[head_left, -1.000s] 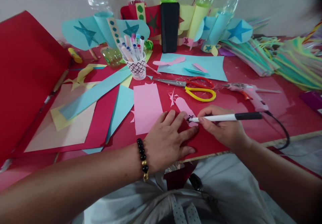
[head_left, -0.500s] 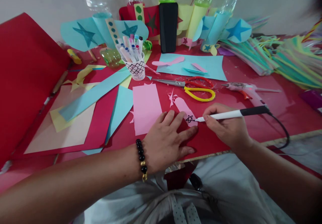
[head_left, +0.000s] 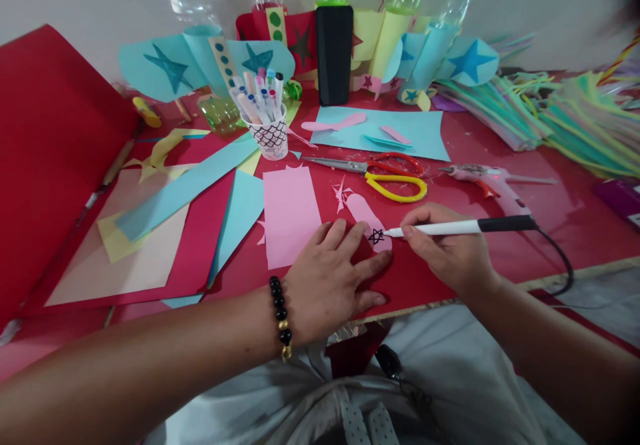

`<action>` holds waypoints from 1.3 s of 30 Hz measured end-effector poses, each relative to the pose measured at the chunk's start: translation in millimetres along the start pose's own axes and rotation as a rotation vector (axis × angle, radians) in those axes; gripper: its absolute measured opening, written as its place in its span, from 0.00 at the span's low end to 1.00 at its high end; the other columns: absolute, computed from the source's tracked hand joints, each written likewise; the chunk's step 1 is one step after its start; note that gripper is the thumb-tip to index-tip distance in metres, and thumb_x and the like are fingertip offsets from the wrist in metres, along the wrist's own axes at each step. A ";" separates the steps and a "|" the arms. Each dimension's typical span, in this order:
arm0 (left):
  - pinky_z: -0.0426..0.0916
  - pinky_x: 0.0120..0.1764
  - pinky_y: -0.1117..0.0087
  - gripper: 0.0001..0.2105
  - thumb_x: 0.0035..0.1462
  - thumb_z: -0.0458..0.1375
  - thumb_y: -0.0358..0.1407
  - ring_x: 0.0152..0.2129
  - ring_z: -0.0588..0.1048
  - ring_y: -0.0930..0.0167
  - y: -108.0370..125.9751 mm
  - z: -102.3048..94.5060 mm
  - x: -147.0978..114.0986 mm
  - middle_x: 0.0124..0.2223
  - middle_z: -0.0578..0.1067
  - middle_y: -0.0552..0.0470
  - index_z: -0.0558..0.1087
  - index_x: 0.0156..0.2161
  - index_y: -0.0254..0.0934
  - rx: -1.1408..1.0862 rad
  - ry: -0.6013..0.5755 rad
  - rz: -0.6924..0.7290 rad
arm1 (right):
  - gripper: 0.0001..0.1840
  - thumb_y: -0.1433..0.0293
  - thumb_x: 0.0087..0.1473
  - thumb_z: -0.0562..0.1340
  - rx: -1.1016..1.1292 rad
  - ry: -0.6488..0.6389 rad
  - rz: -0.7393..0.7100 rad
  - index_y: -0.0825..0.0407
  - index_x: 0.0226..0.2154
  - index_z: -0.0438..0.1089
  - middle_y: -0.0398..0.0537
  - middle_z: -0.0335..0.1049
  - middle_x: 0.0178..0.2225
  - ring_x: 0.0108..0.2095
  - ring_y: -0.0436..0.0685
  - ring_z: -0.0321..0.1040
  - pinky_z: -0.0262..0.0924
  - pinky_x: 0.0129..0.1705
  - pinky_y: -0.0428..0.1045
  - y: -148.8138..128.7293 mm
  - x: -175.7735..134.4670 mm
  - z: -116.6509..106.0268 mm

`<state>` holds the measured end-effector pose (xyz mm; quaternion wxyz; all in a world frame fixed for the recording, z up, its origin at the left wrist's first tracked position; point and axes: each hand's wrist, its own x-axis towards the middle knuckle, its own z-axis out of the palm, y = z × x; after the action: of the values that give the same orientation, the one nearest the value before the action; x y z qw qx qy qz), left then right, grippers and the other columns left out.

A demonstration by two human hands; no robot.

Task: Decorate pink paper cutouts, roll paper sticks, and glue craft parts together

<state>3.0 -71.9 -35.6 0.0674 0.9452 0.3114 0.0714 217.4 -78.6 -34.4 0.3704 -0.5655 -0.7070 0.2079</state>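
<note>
Between the finger and thumb of my right hand [head_left: 449,248] is a white marker with a black end [head_left: 440,228]. Its tip touches a small black star [head_left: 376,236] drawn on a rounded pink paper strip [head_left: 361,210]. My left hand [head_left: 337,271] lies flat with its fingers spread, two fingertips pressing the strip's lower edge. A pink paper rectangle [head_left: 290,211] lies under or against the knuckle side of that hand; which one I cannot tell. Just beyond the strip are pink paper scraps [head_left: 341,193] and scissors with red and yellow handles [head_left: 397,187].
A paper cup of markers [head_left: 273,139] stands behind the rectangle. Coloured sheets [head_left: 145,238] overlap at left, beside a red board [head_left: 55,151]. To the right lies a pink glue gun [head_left: 495,181] with a cord. A black phone [head_left: 334,55] and paper-decorated bottles [head_left: 440,45] line the back.
The marker's tip has moved slightly left and up, onto the star's right side. My right hand has shifted a little with it. My left hand stays in place.
</note>
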 end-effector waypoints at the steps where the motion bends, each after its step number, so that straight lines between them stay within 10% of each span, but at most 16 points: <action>1: 0.51 0.56 0.53 0.26 0.59 0.44 0.54 0.56 0.54 0.57 0.0 -0.2 0.1 0.62 0.56 0.46 0.59 0.60 0.50 0.003 -0.003 -0.001 | 0.04 0.71 0.54 0.59 0.000 -0.002 0.000 0.47 0.28 0.65 0.42 0.65 0.24 0.23 0.51 0.60 0.57 0.25 0.48 -0.2 0.1 0.0; 39: 0.52 0.56 0.53 0.26 0.59 0.43 0.54 0.56 0.55 0.56 -0.6 0.1 1.0 0.62 0.56 0.45 0.59 0.60 0.50 0.008 -0.010 0.002 | 0.05 0.74 0.51 0.58 -0.016 -0.040 -0.067 0.47 0.27 0.66 0.41 0.66 0.24 0.23 0.51 0.61 0.56 0.25 0.48 -1.8 1.4 -0.1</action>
<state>3.5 -70.9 -35.7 0.0649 0.9461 0.3104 0.0652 216.2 -77.8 -32.7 0.3583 -0.5403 -0.7343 0.2010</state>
